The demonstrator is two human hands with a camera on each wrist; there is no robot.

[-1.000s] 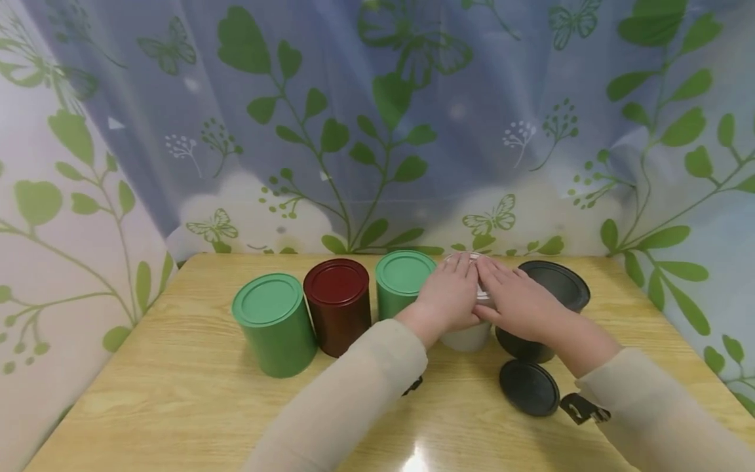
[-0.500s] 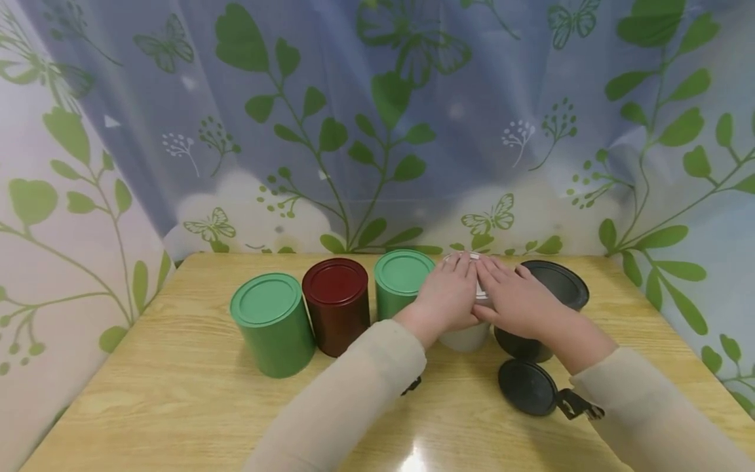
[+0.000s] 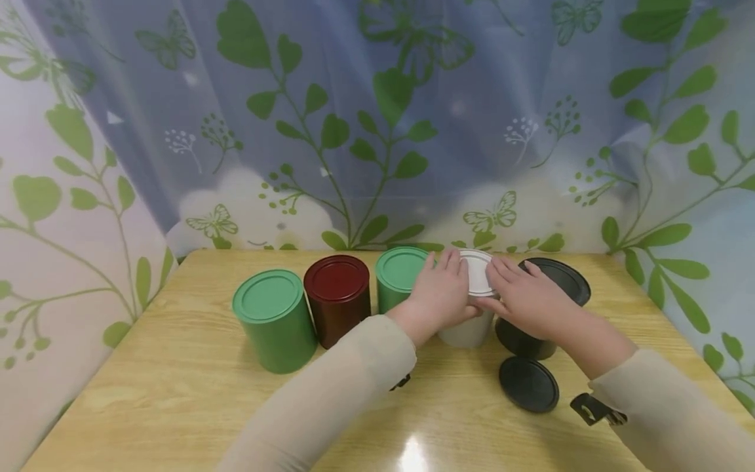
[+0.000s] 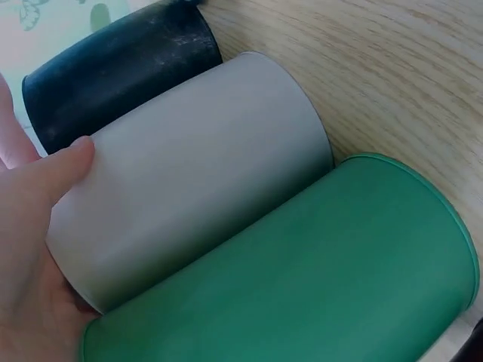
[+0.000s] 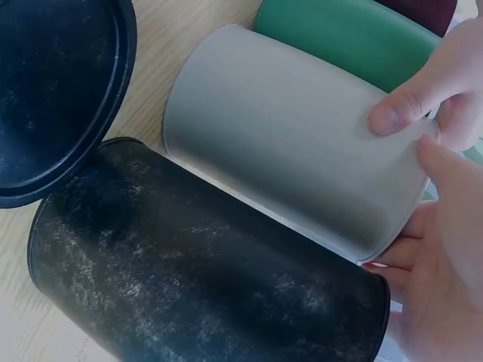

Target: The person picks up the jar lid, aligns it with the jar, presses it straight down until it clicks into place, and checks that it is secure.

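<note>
On the wooden table (image 3: 177, 393), from the left, stand a green can (image 3: 274, 321), a dark red can (image 3: 337, 298) and a second green can (image 3: 400, 275). Your left hand (image 3: 439, 295) and right hand (image 3: 525, 298) both curl around the white can (image 3: 472, 328), fingers over its lid. Beside it stands the open black can (image 3: 554, 282), its black lid (image 3: 528, 384) lying in front.

Head overview; wrists close on white can (image 3: 470, 331)
</note>
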